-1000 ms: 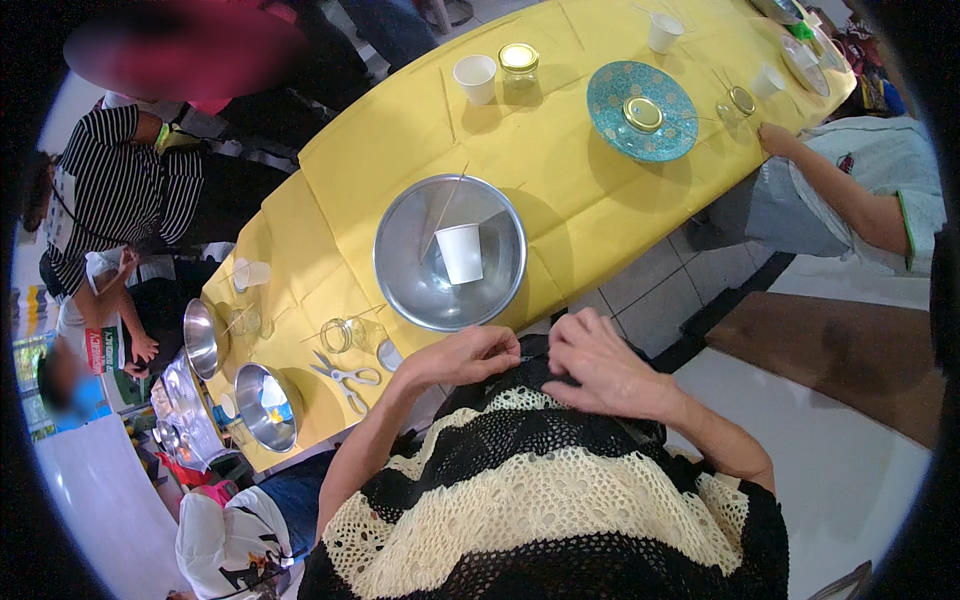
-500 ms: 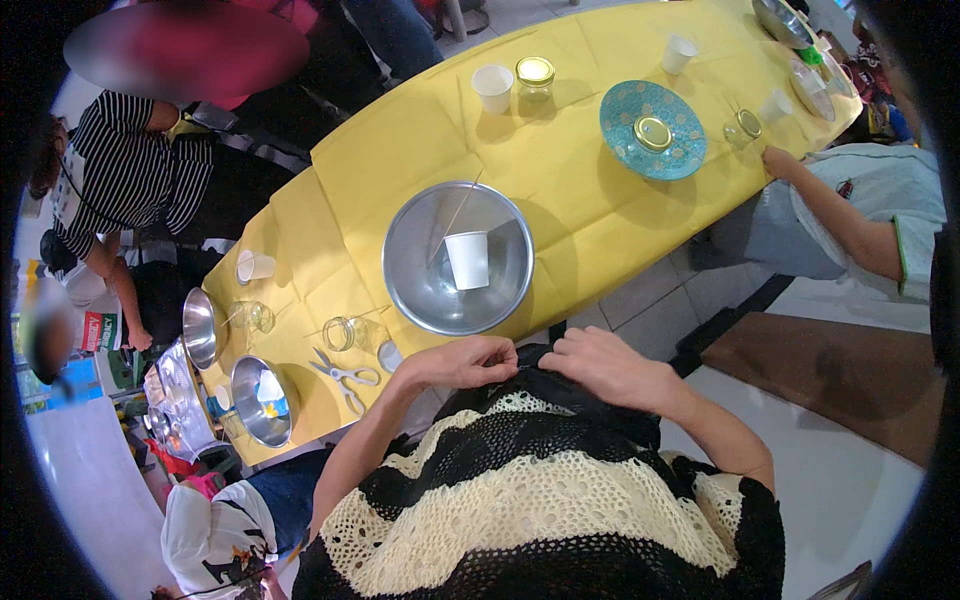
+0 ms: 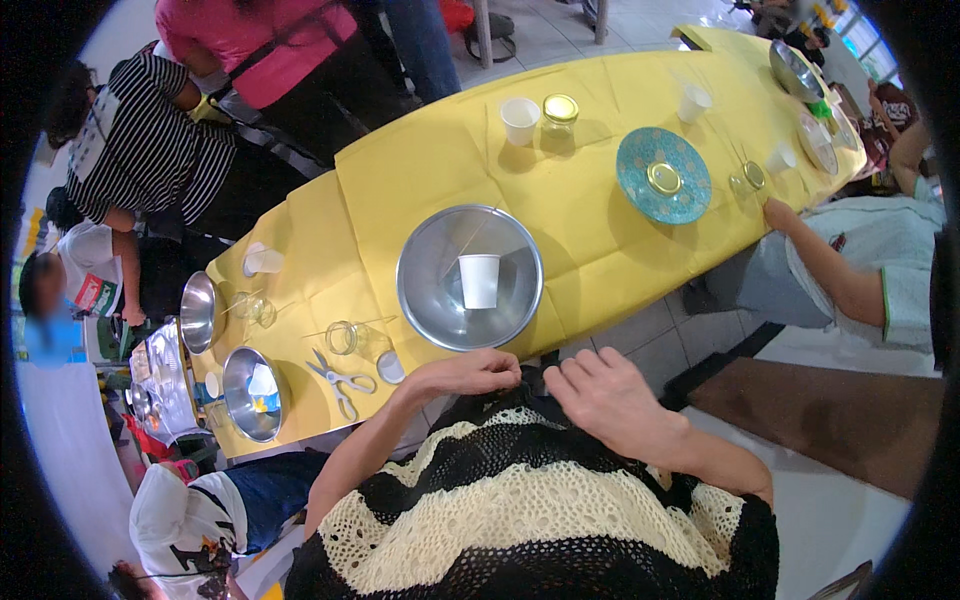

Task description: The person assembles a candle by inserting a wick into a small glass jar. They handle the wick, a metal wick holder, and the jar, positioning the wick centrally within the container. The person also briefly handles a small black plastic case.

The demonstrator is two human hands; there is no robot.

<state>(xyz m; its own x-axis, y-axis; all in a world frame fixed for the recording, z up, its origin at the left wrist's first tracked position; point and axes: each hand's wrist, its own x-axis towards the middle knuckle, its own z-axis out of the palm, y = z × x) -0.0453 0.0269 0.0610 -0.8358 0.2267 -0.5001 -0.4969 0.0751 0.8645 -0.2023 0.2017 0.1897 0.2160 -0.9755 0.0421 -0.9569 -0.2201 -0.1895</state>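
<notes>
Resting at lower centre, left hand [image 3: 462, 375] is curling loosely and right hand [image 3: 607, 398] is lying flat, both gripping nothing, touching the black-and-cream knit top [image 3: 520, 500]; steel bowl [image 3: 440, 300] holding a white cup [image 3: 479, 281] is sitting just above.

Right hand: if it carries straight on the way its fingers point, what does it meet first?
Probably the left hand: the right hand points up-left toward it, with the steel bowl on the yellow table beyond. Depth is unclear.

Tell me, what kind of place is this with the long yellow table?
It looks like a group craft or activity workshop, probably in a hall with a tiled floor. The long yellow table is set with metal bowls, paper cups, glass jars and scissors, with several people gathered along it.
</notes>
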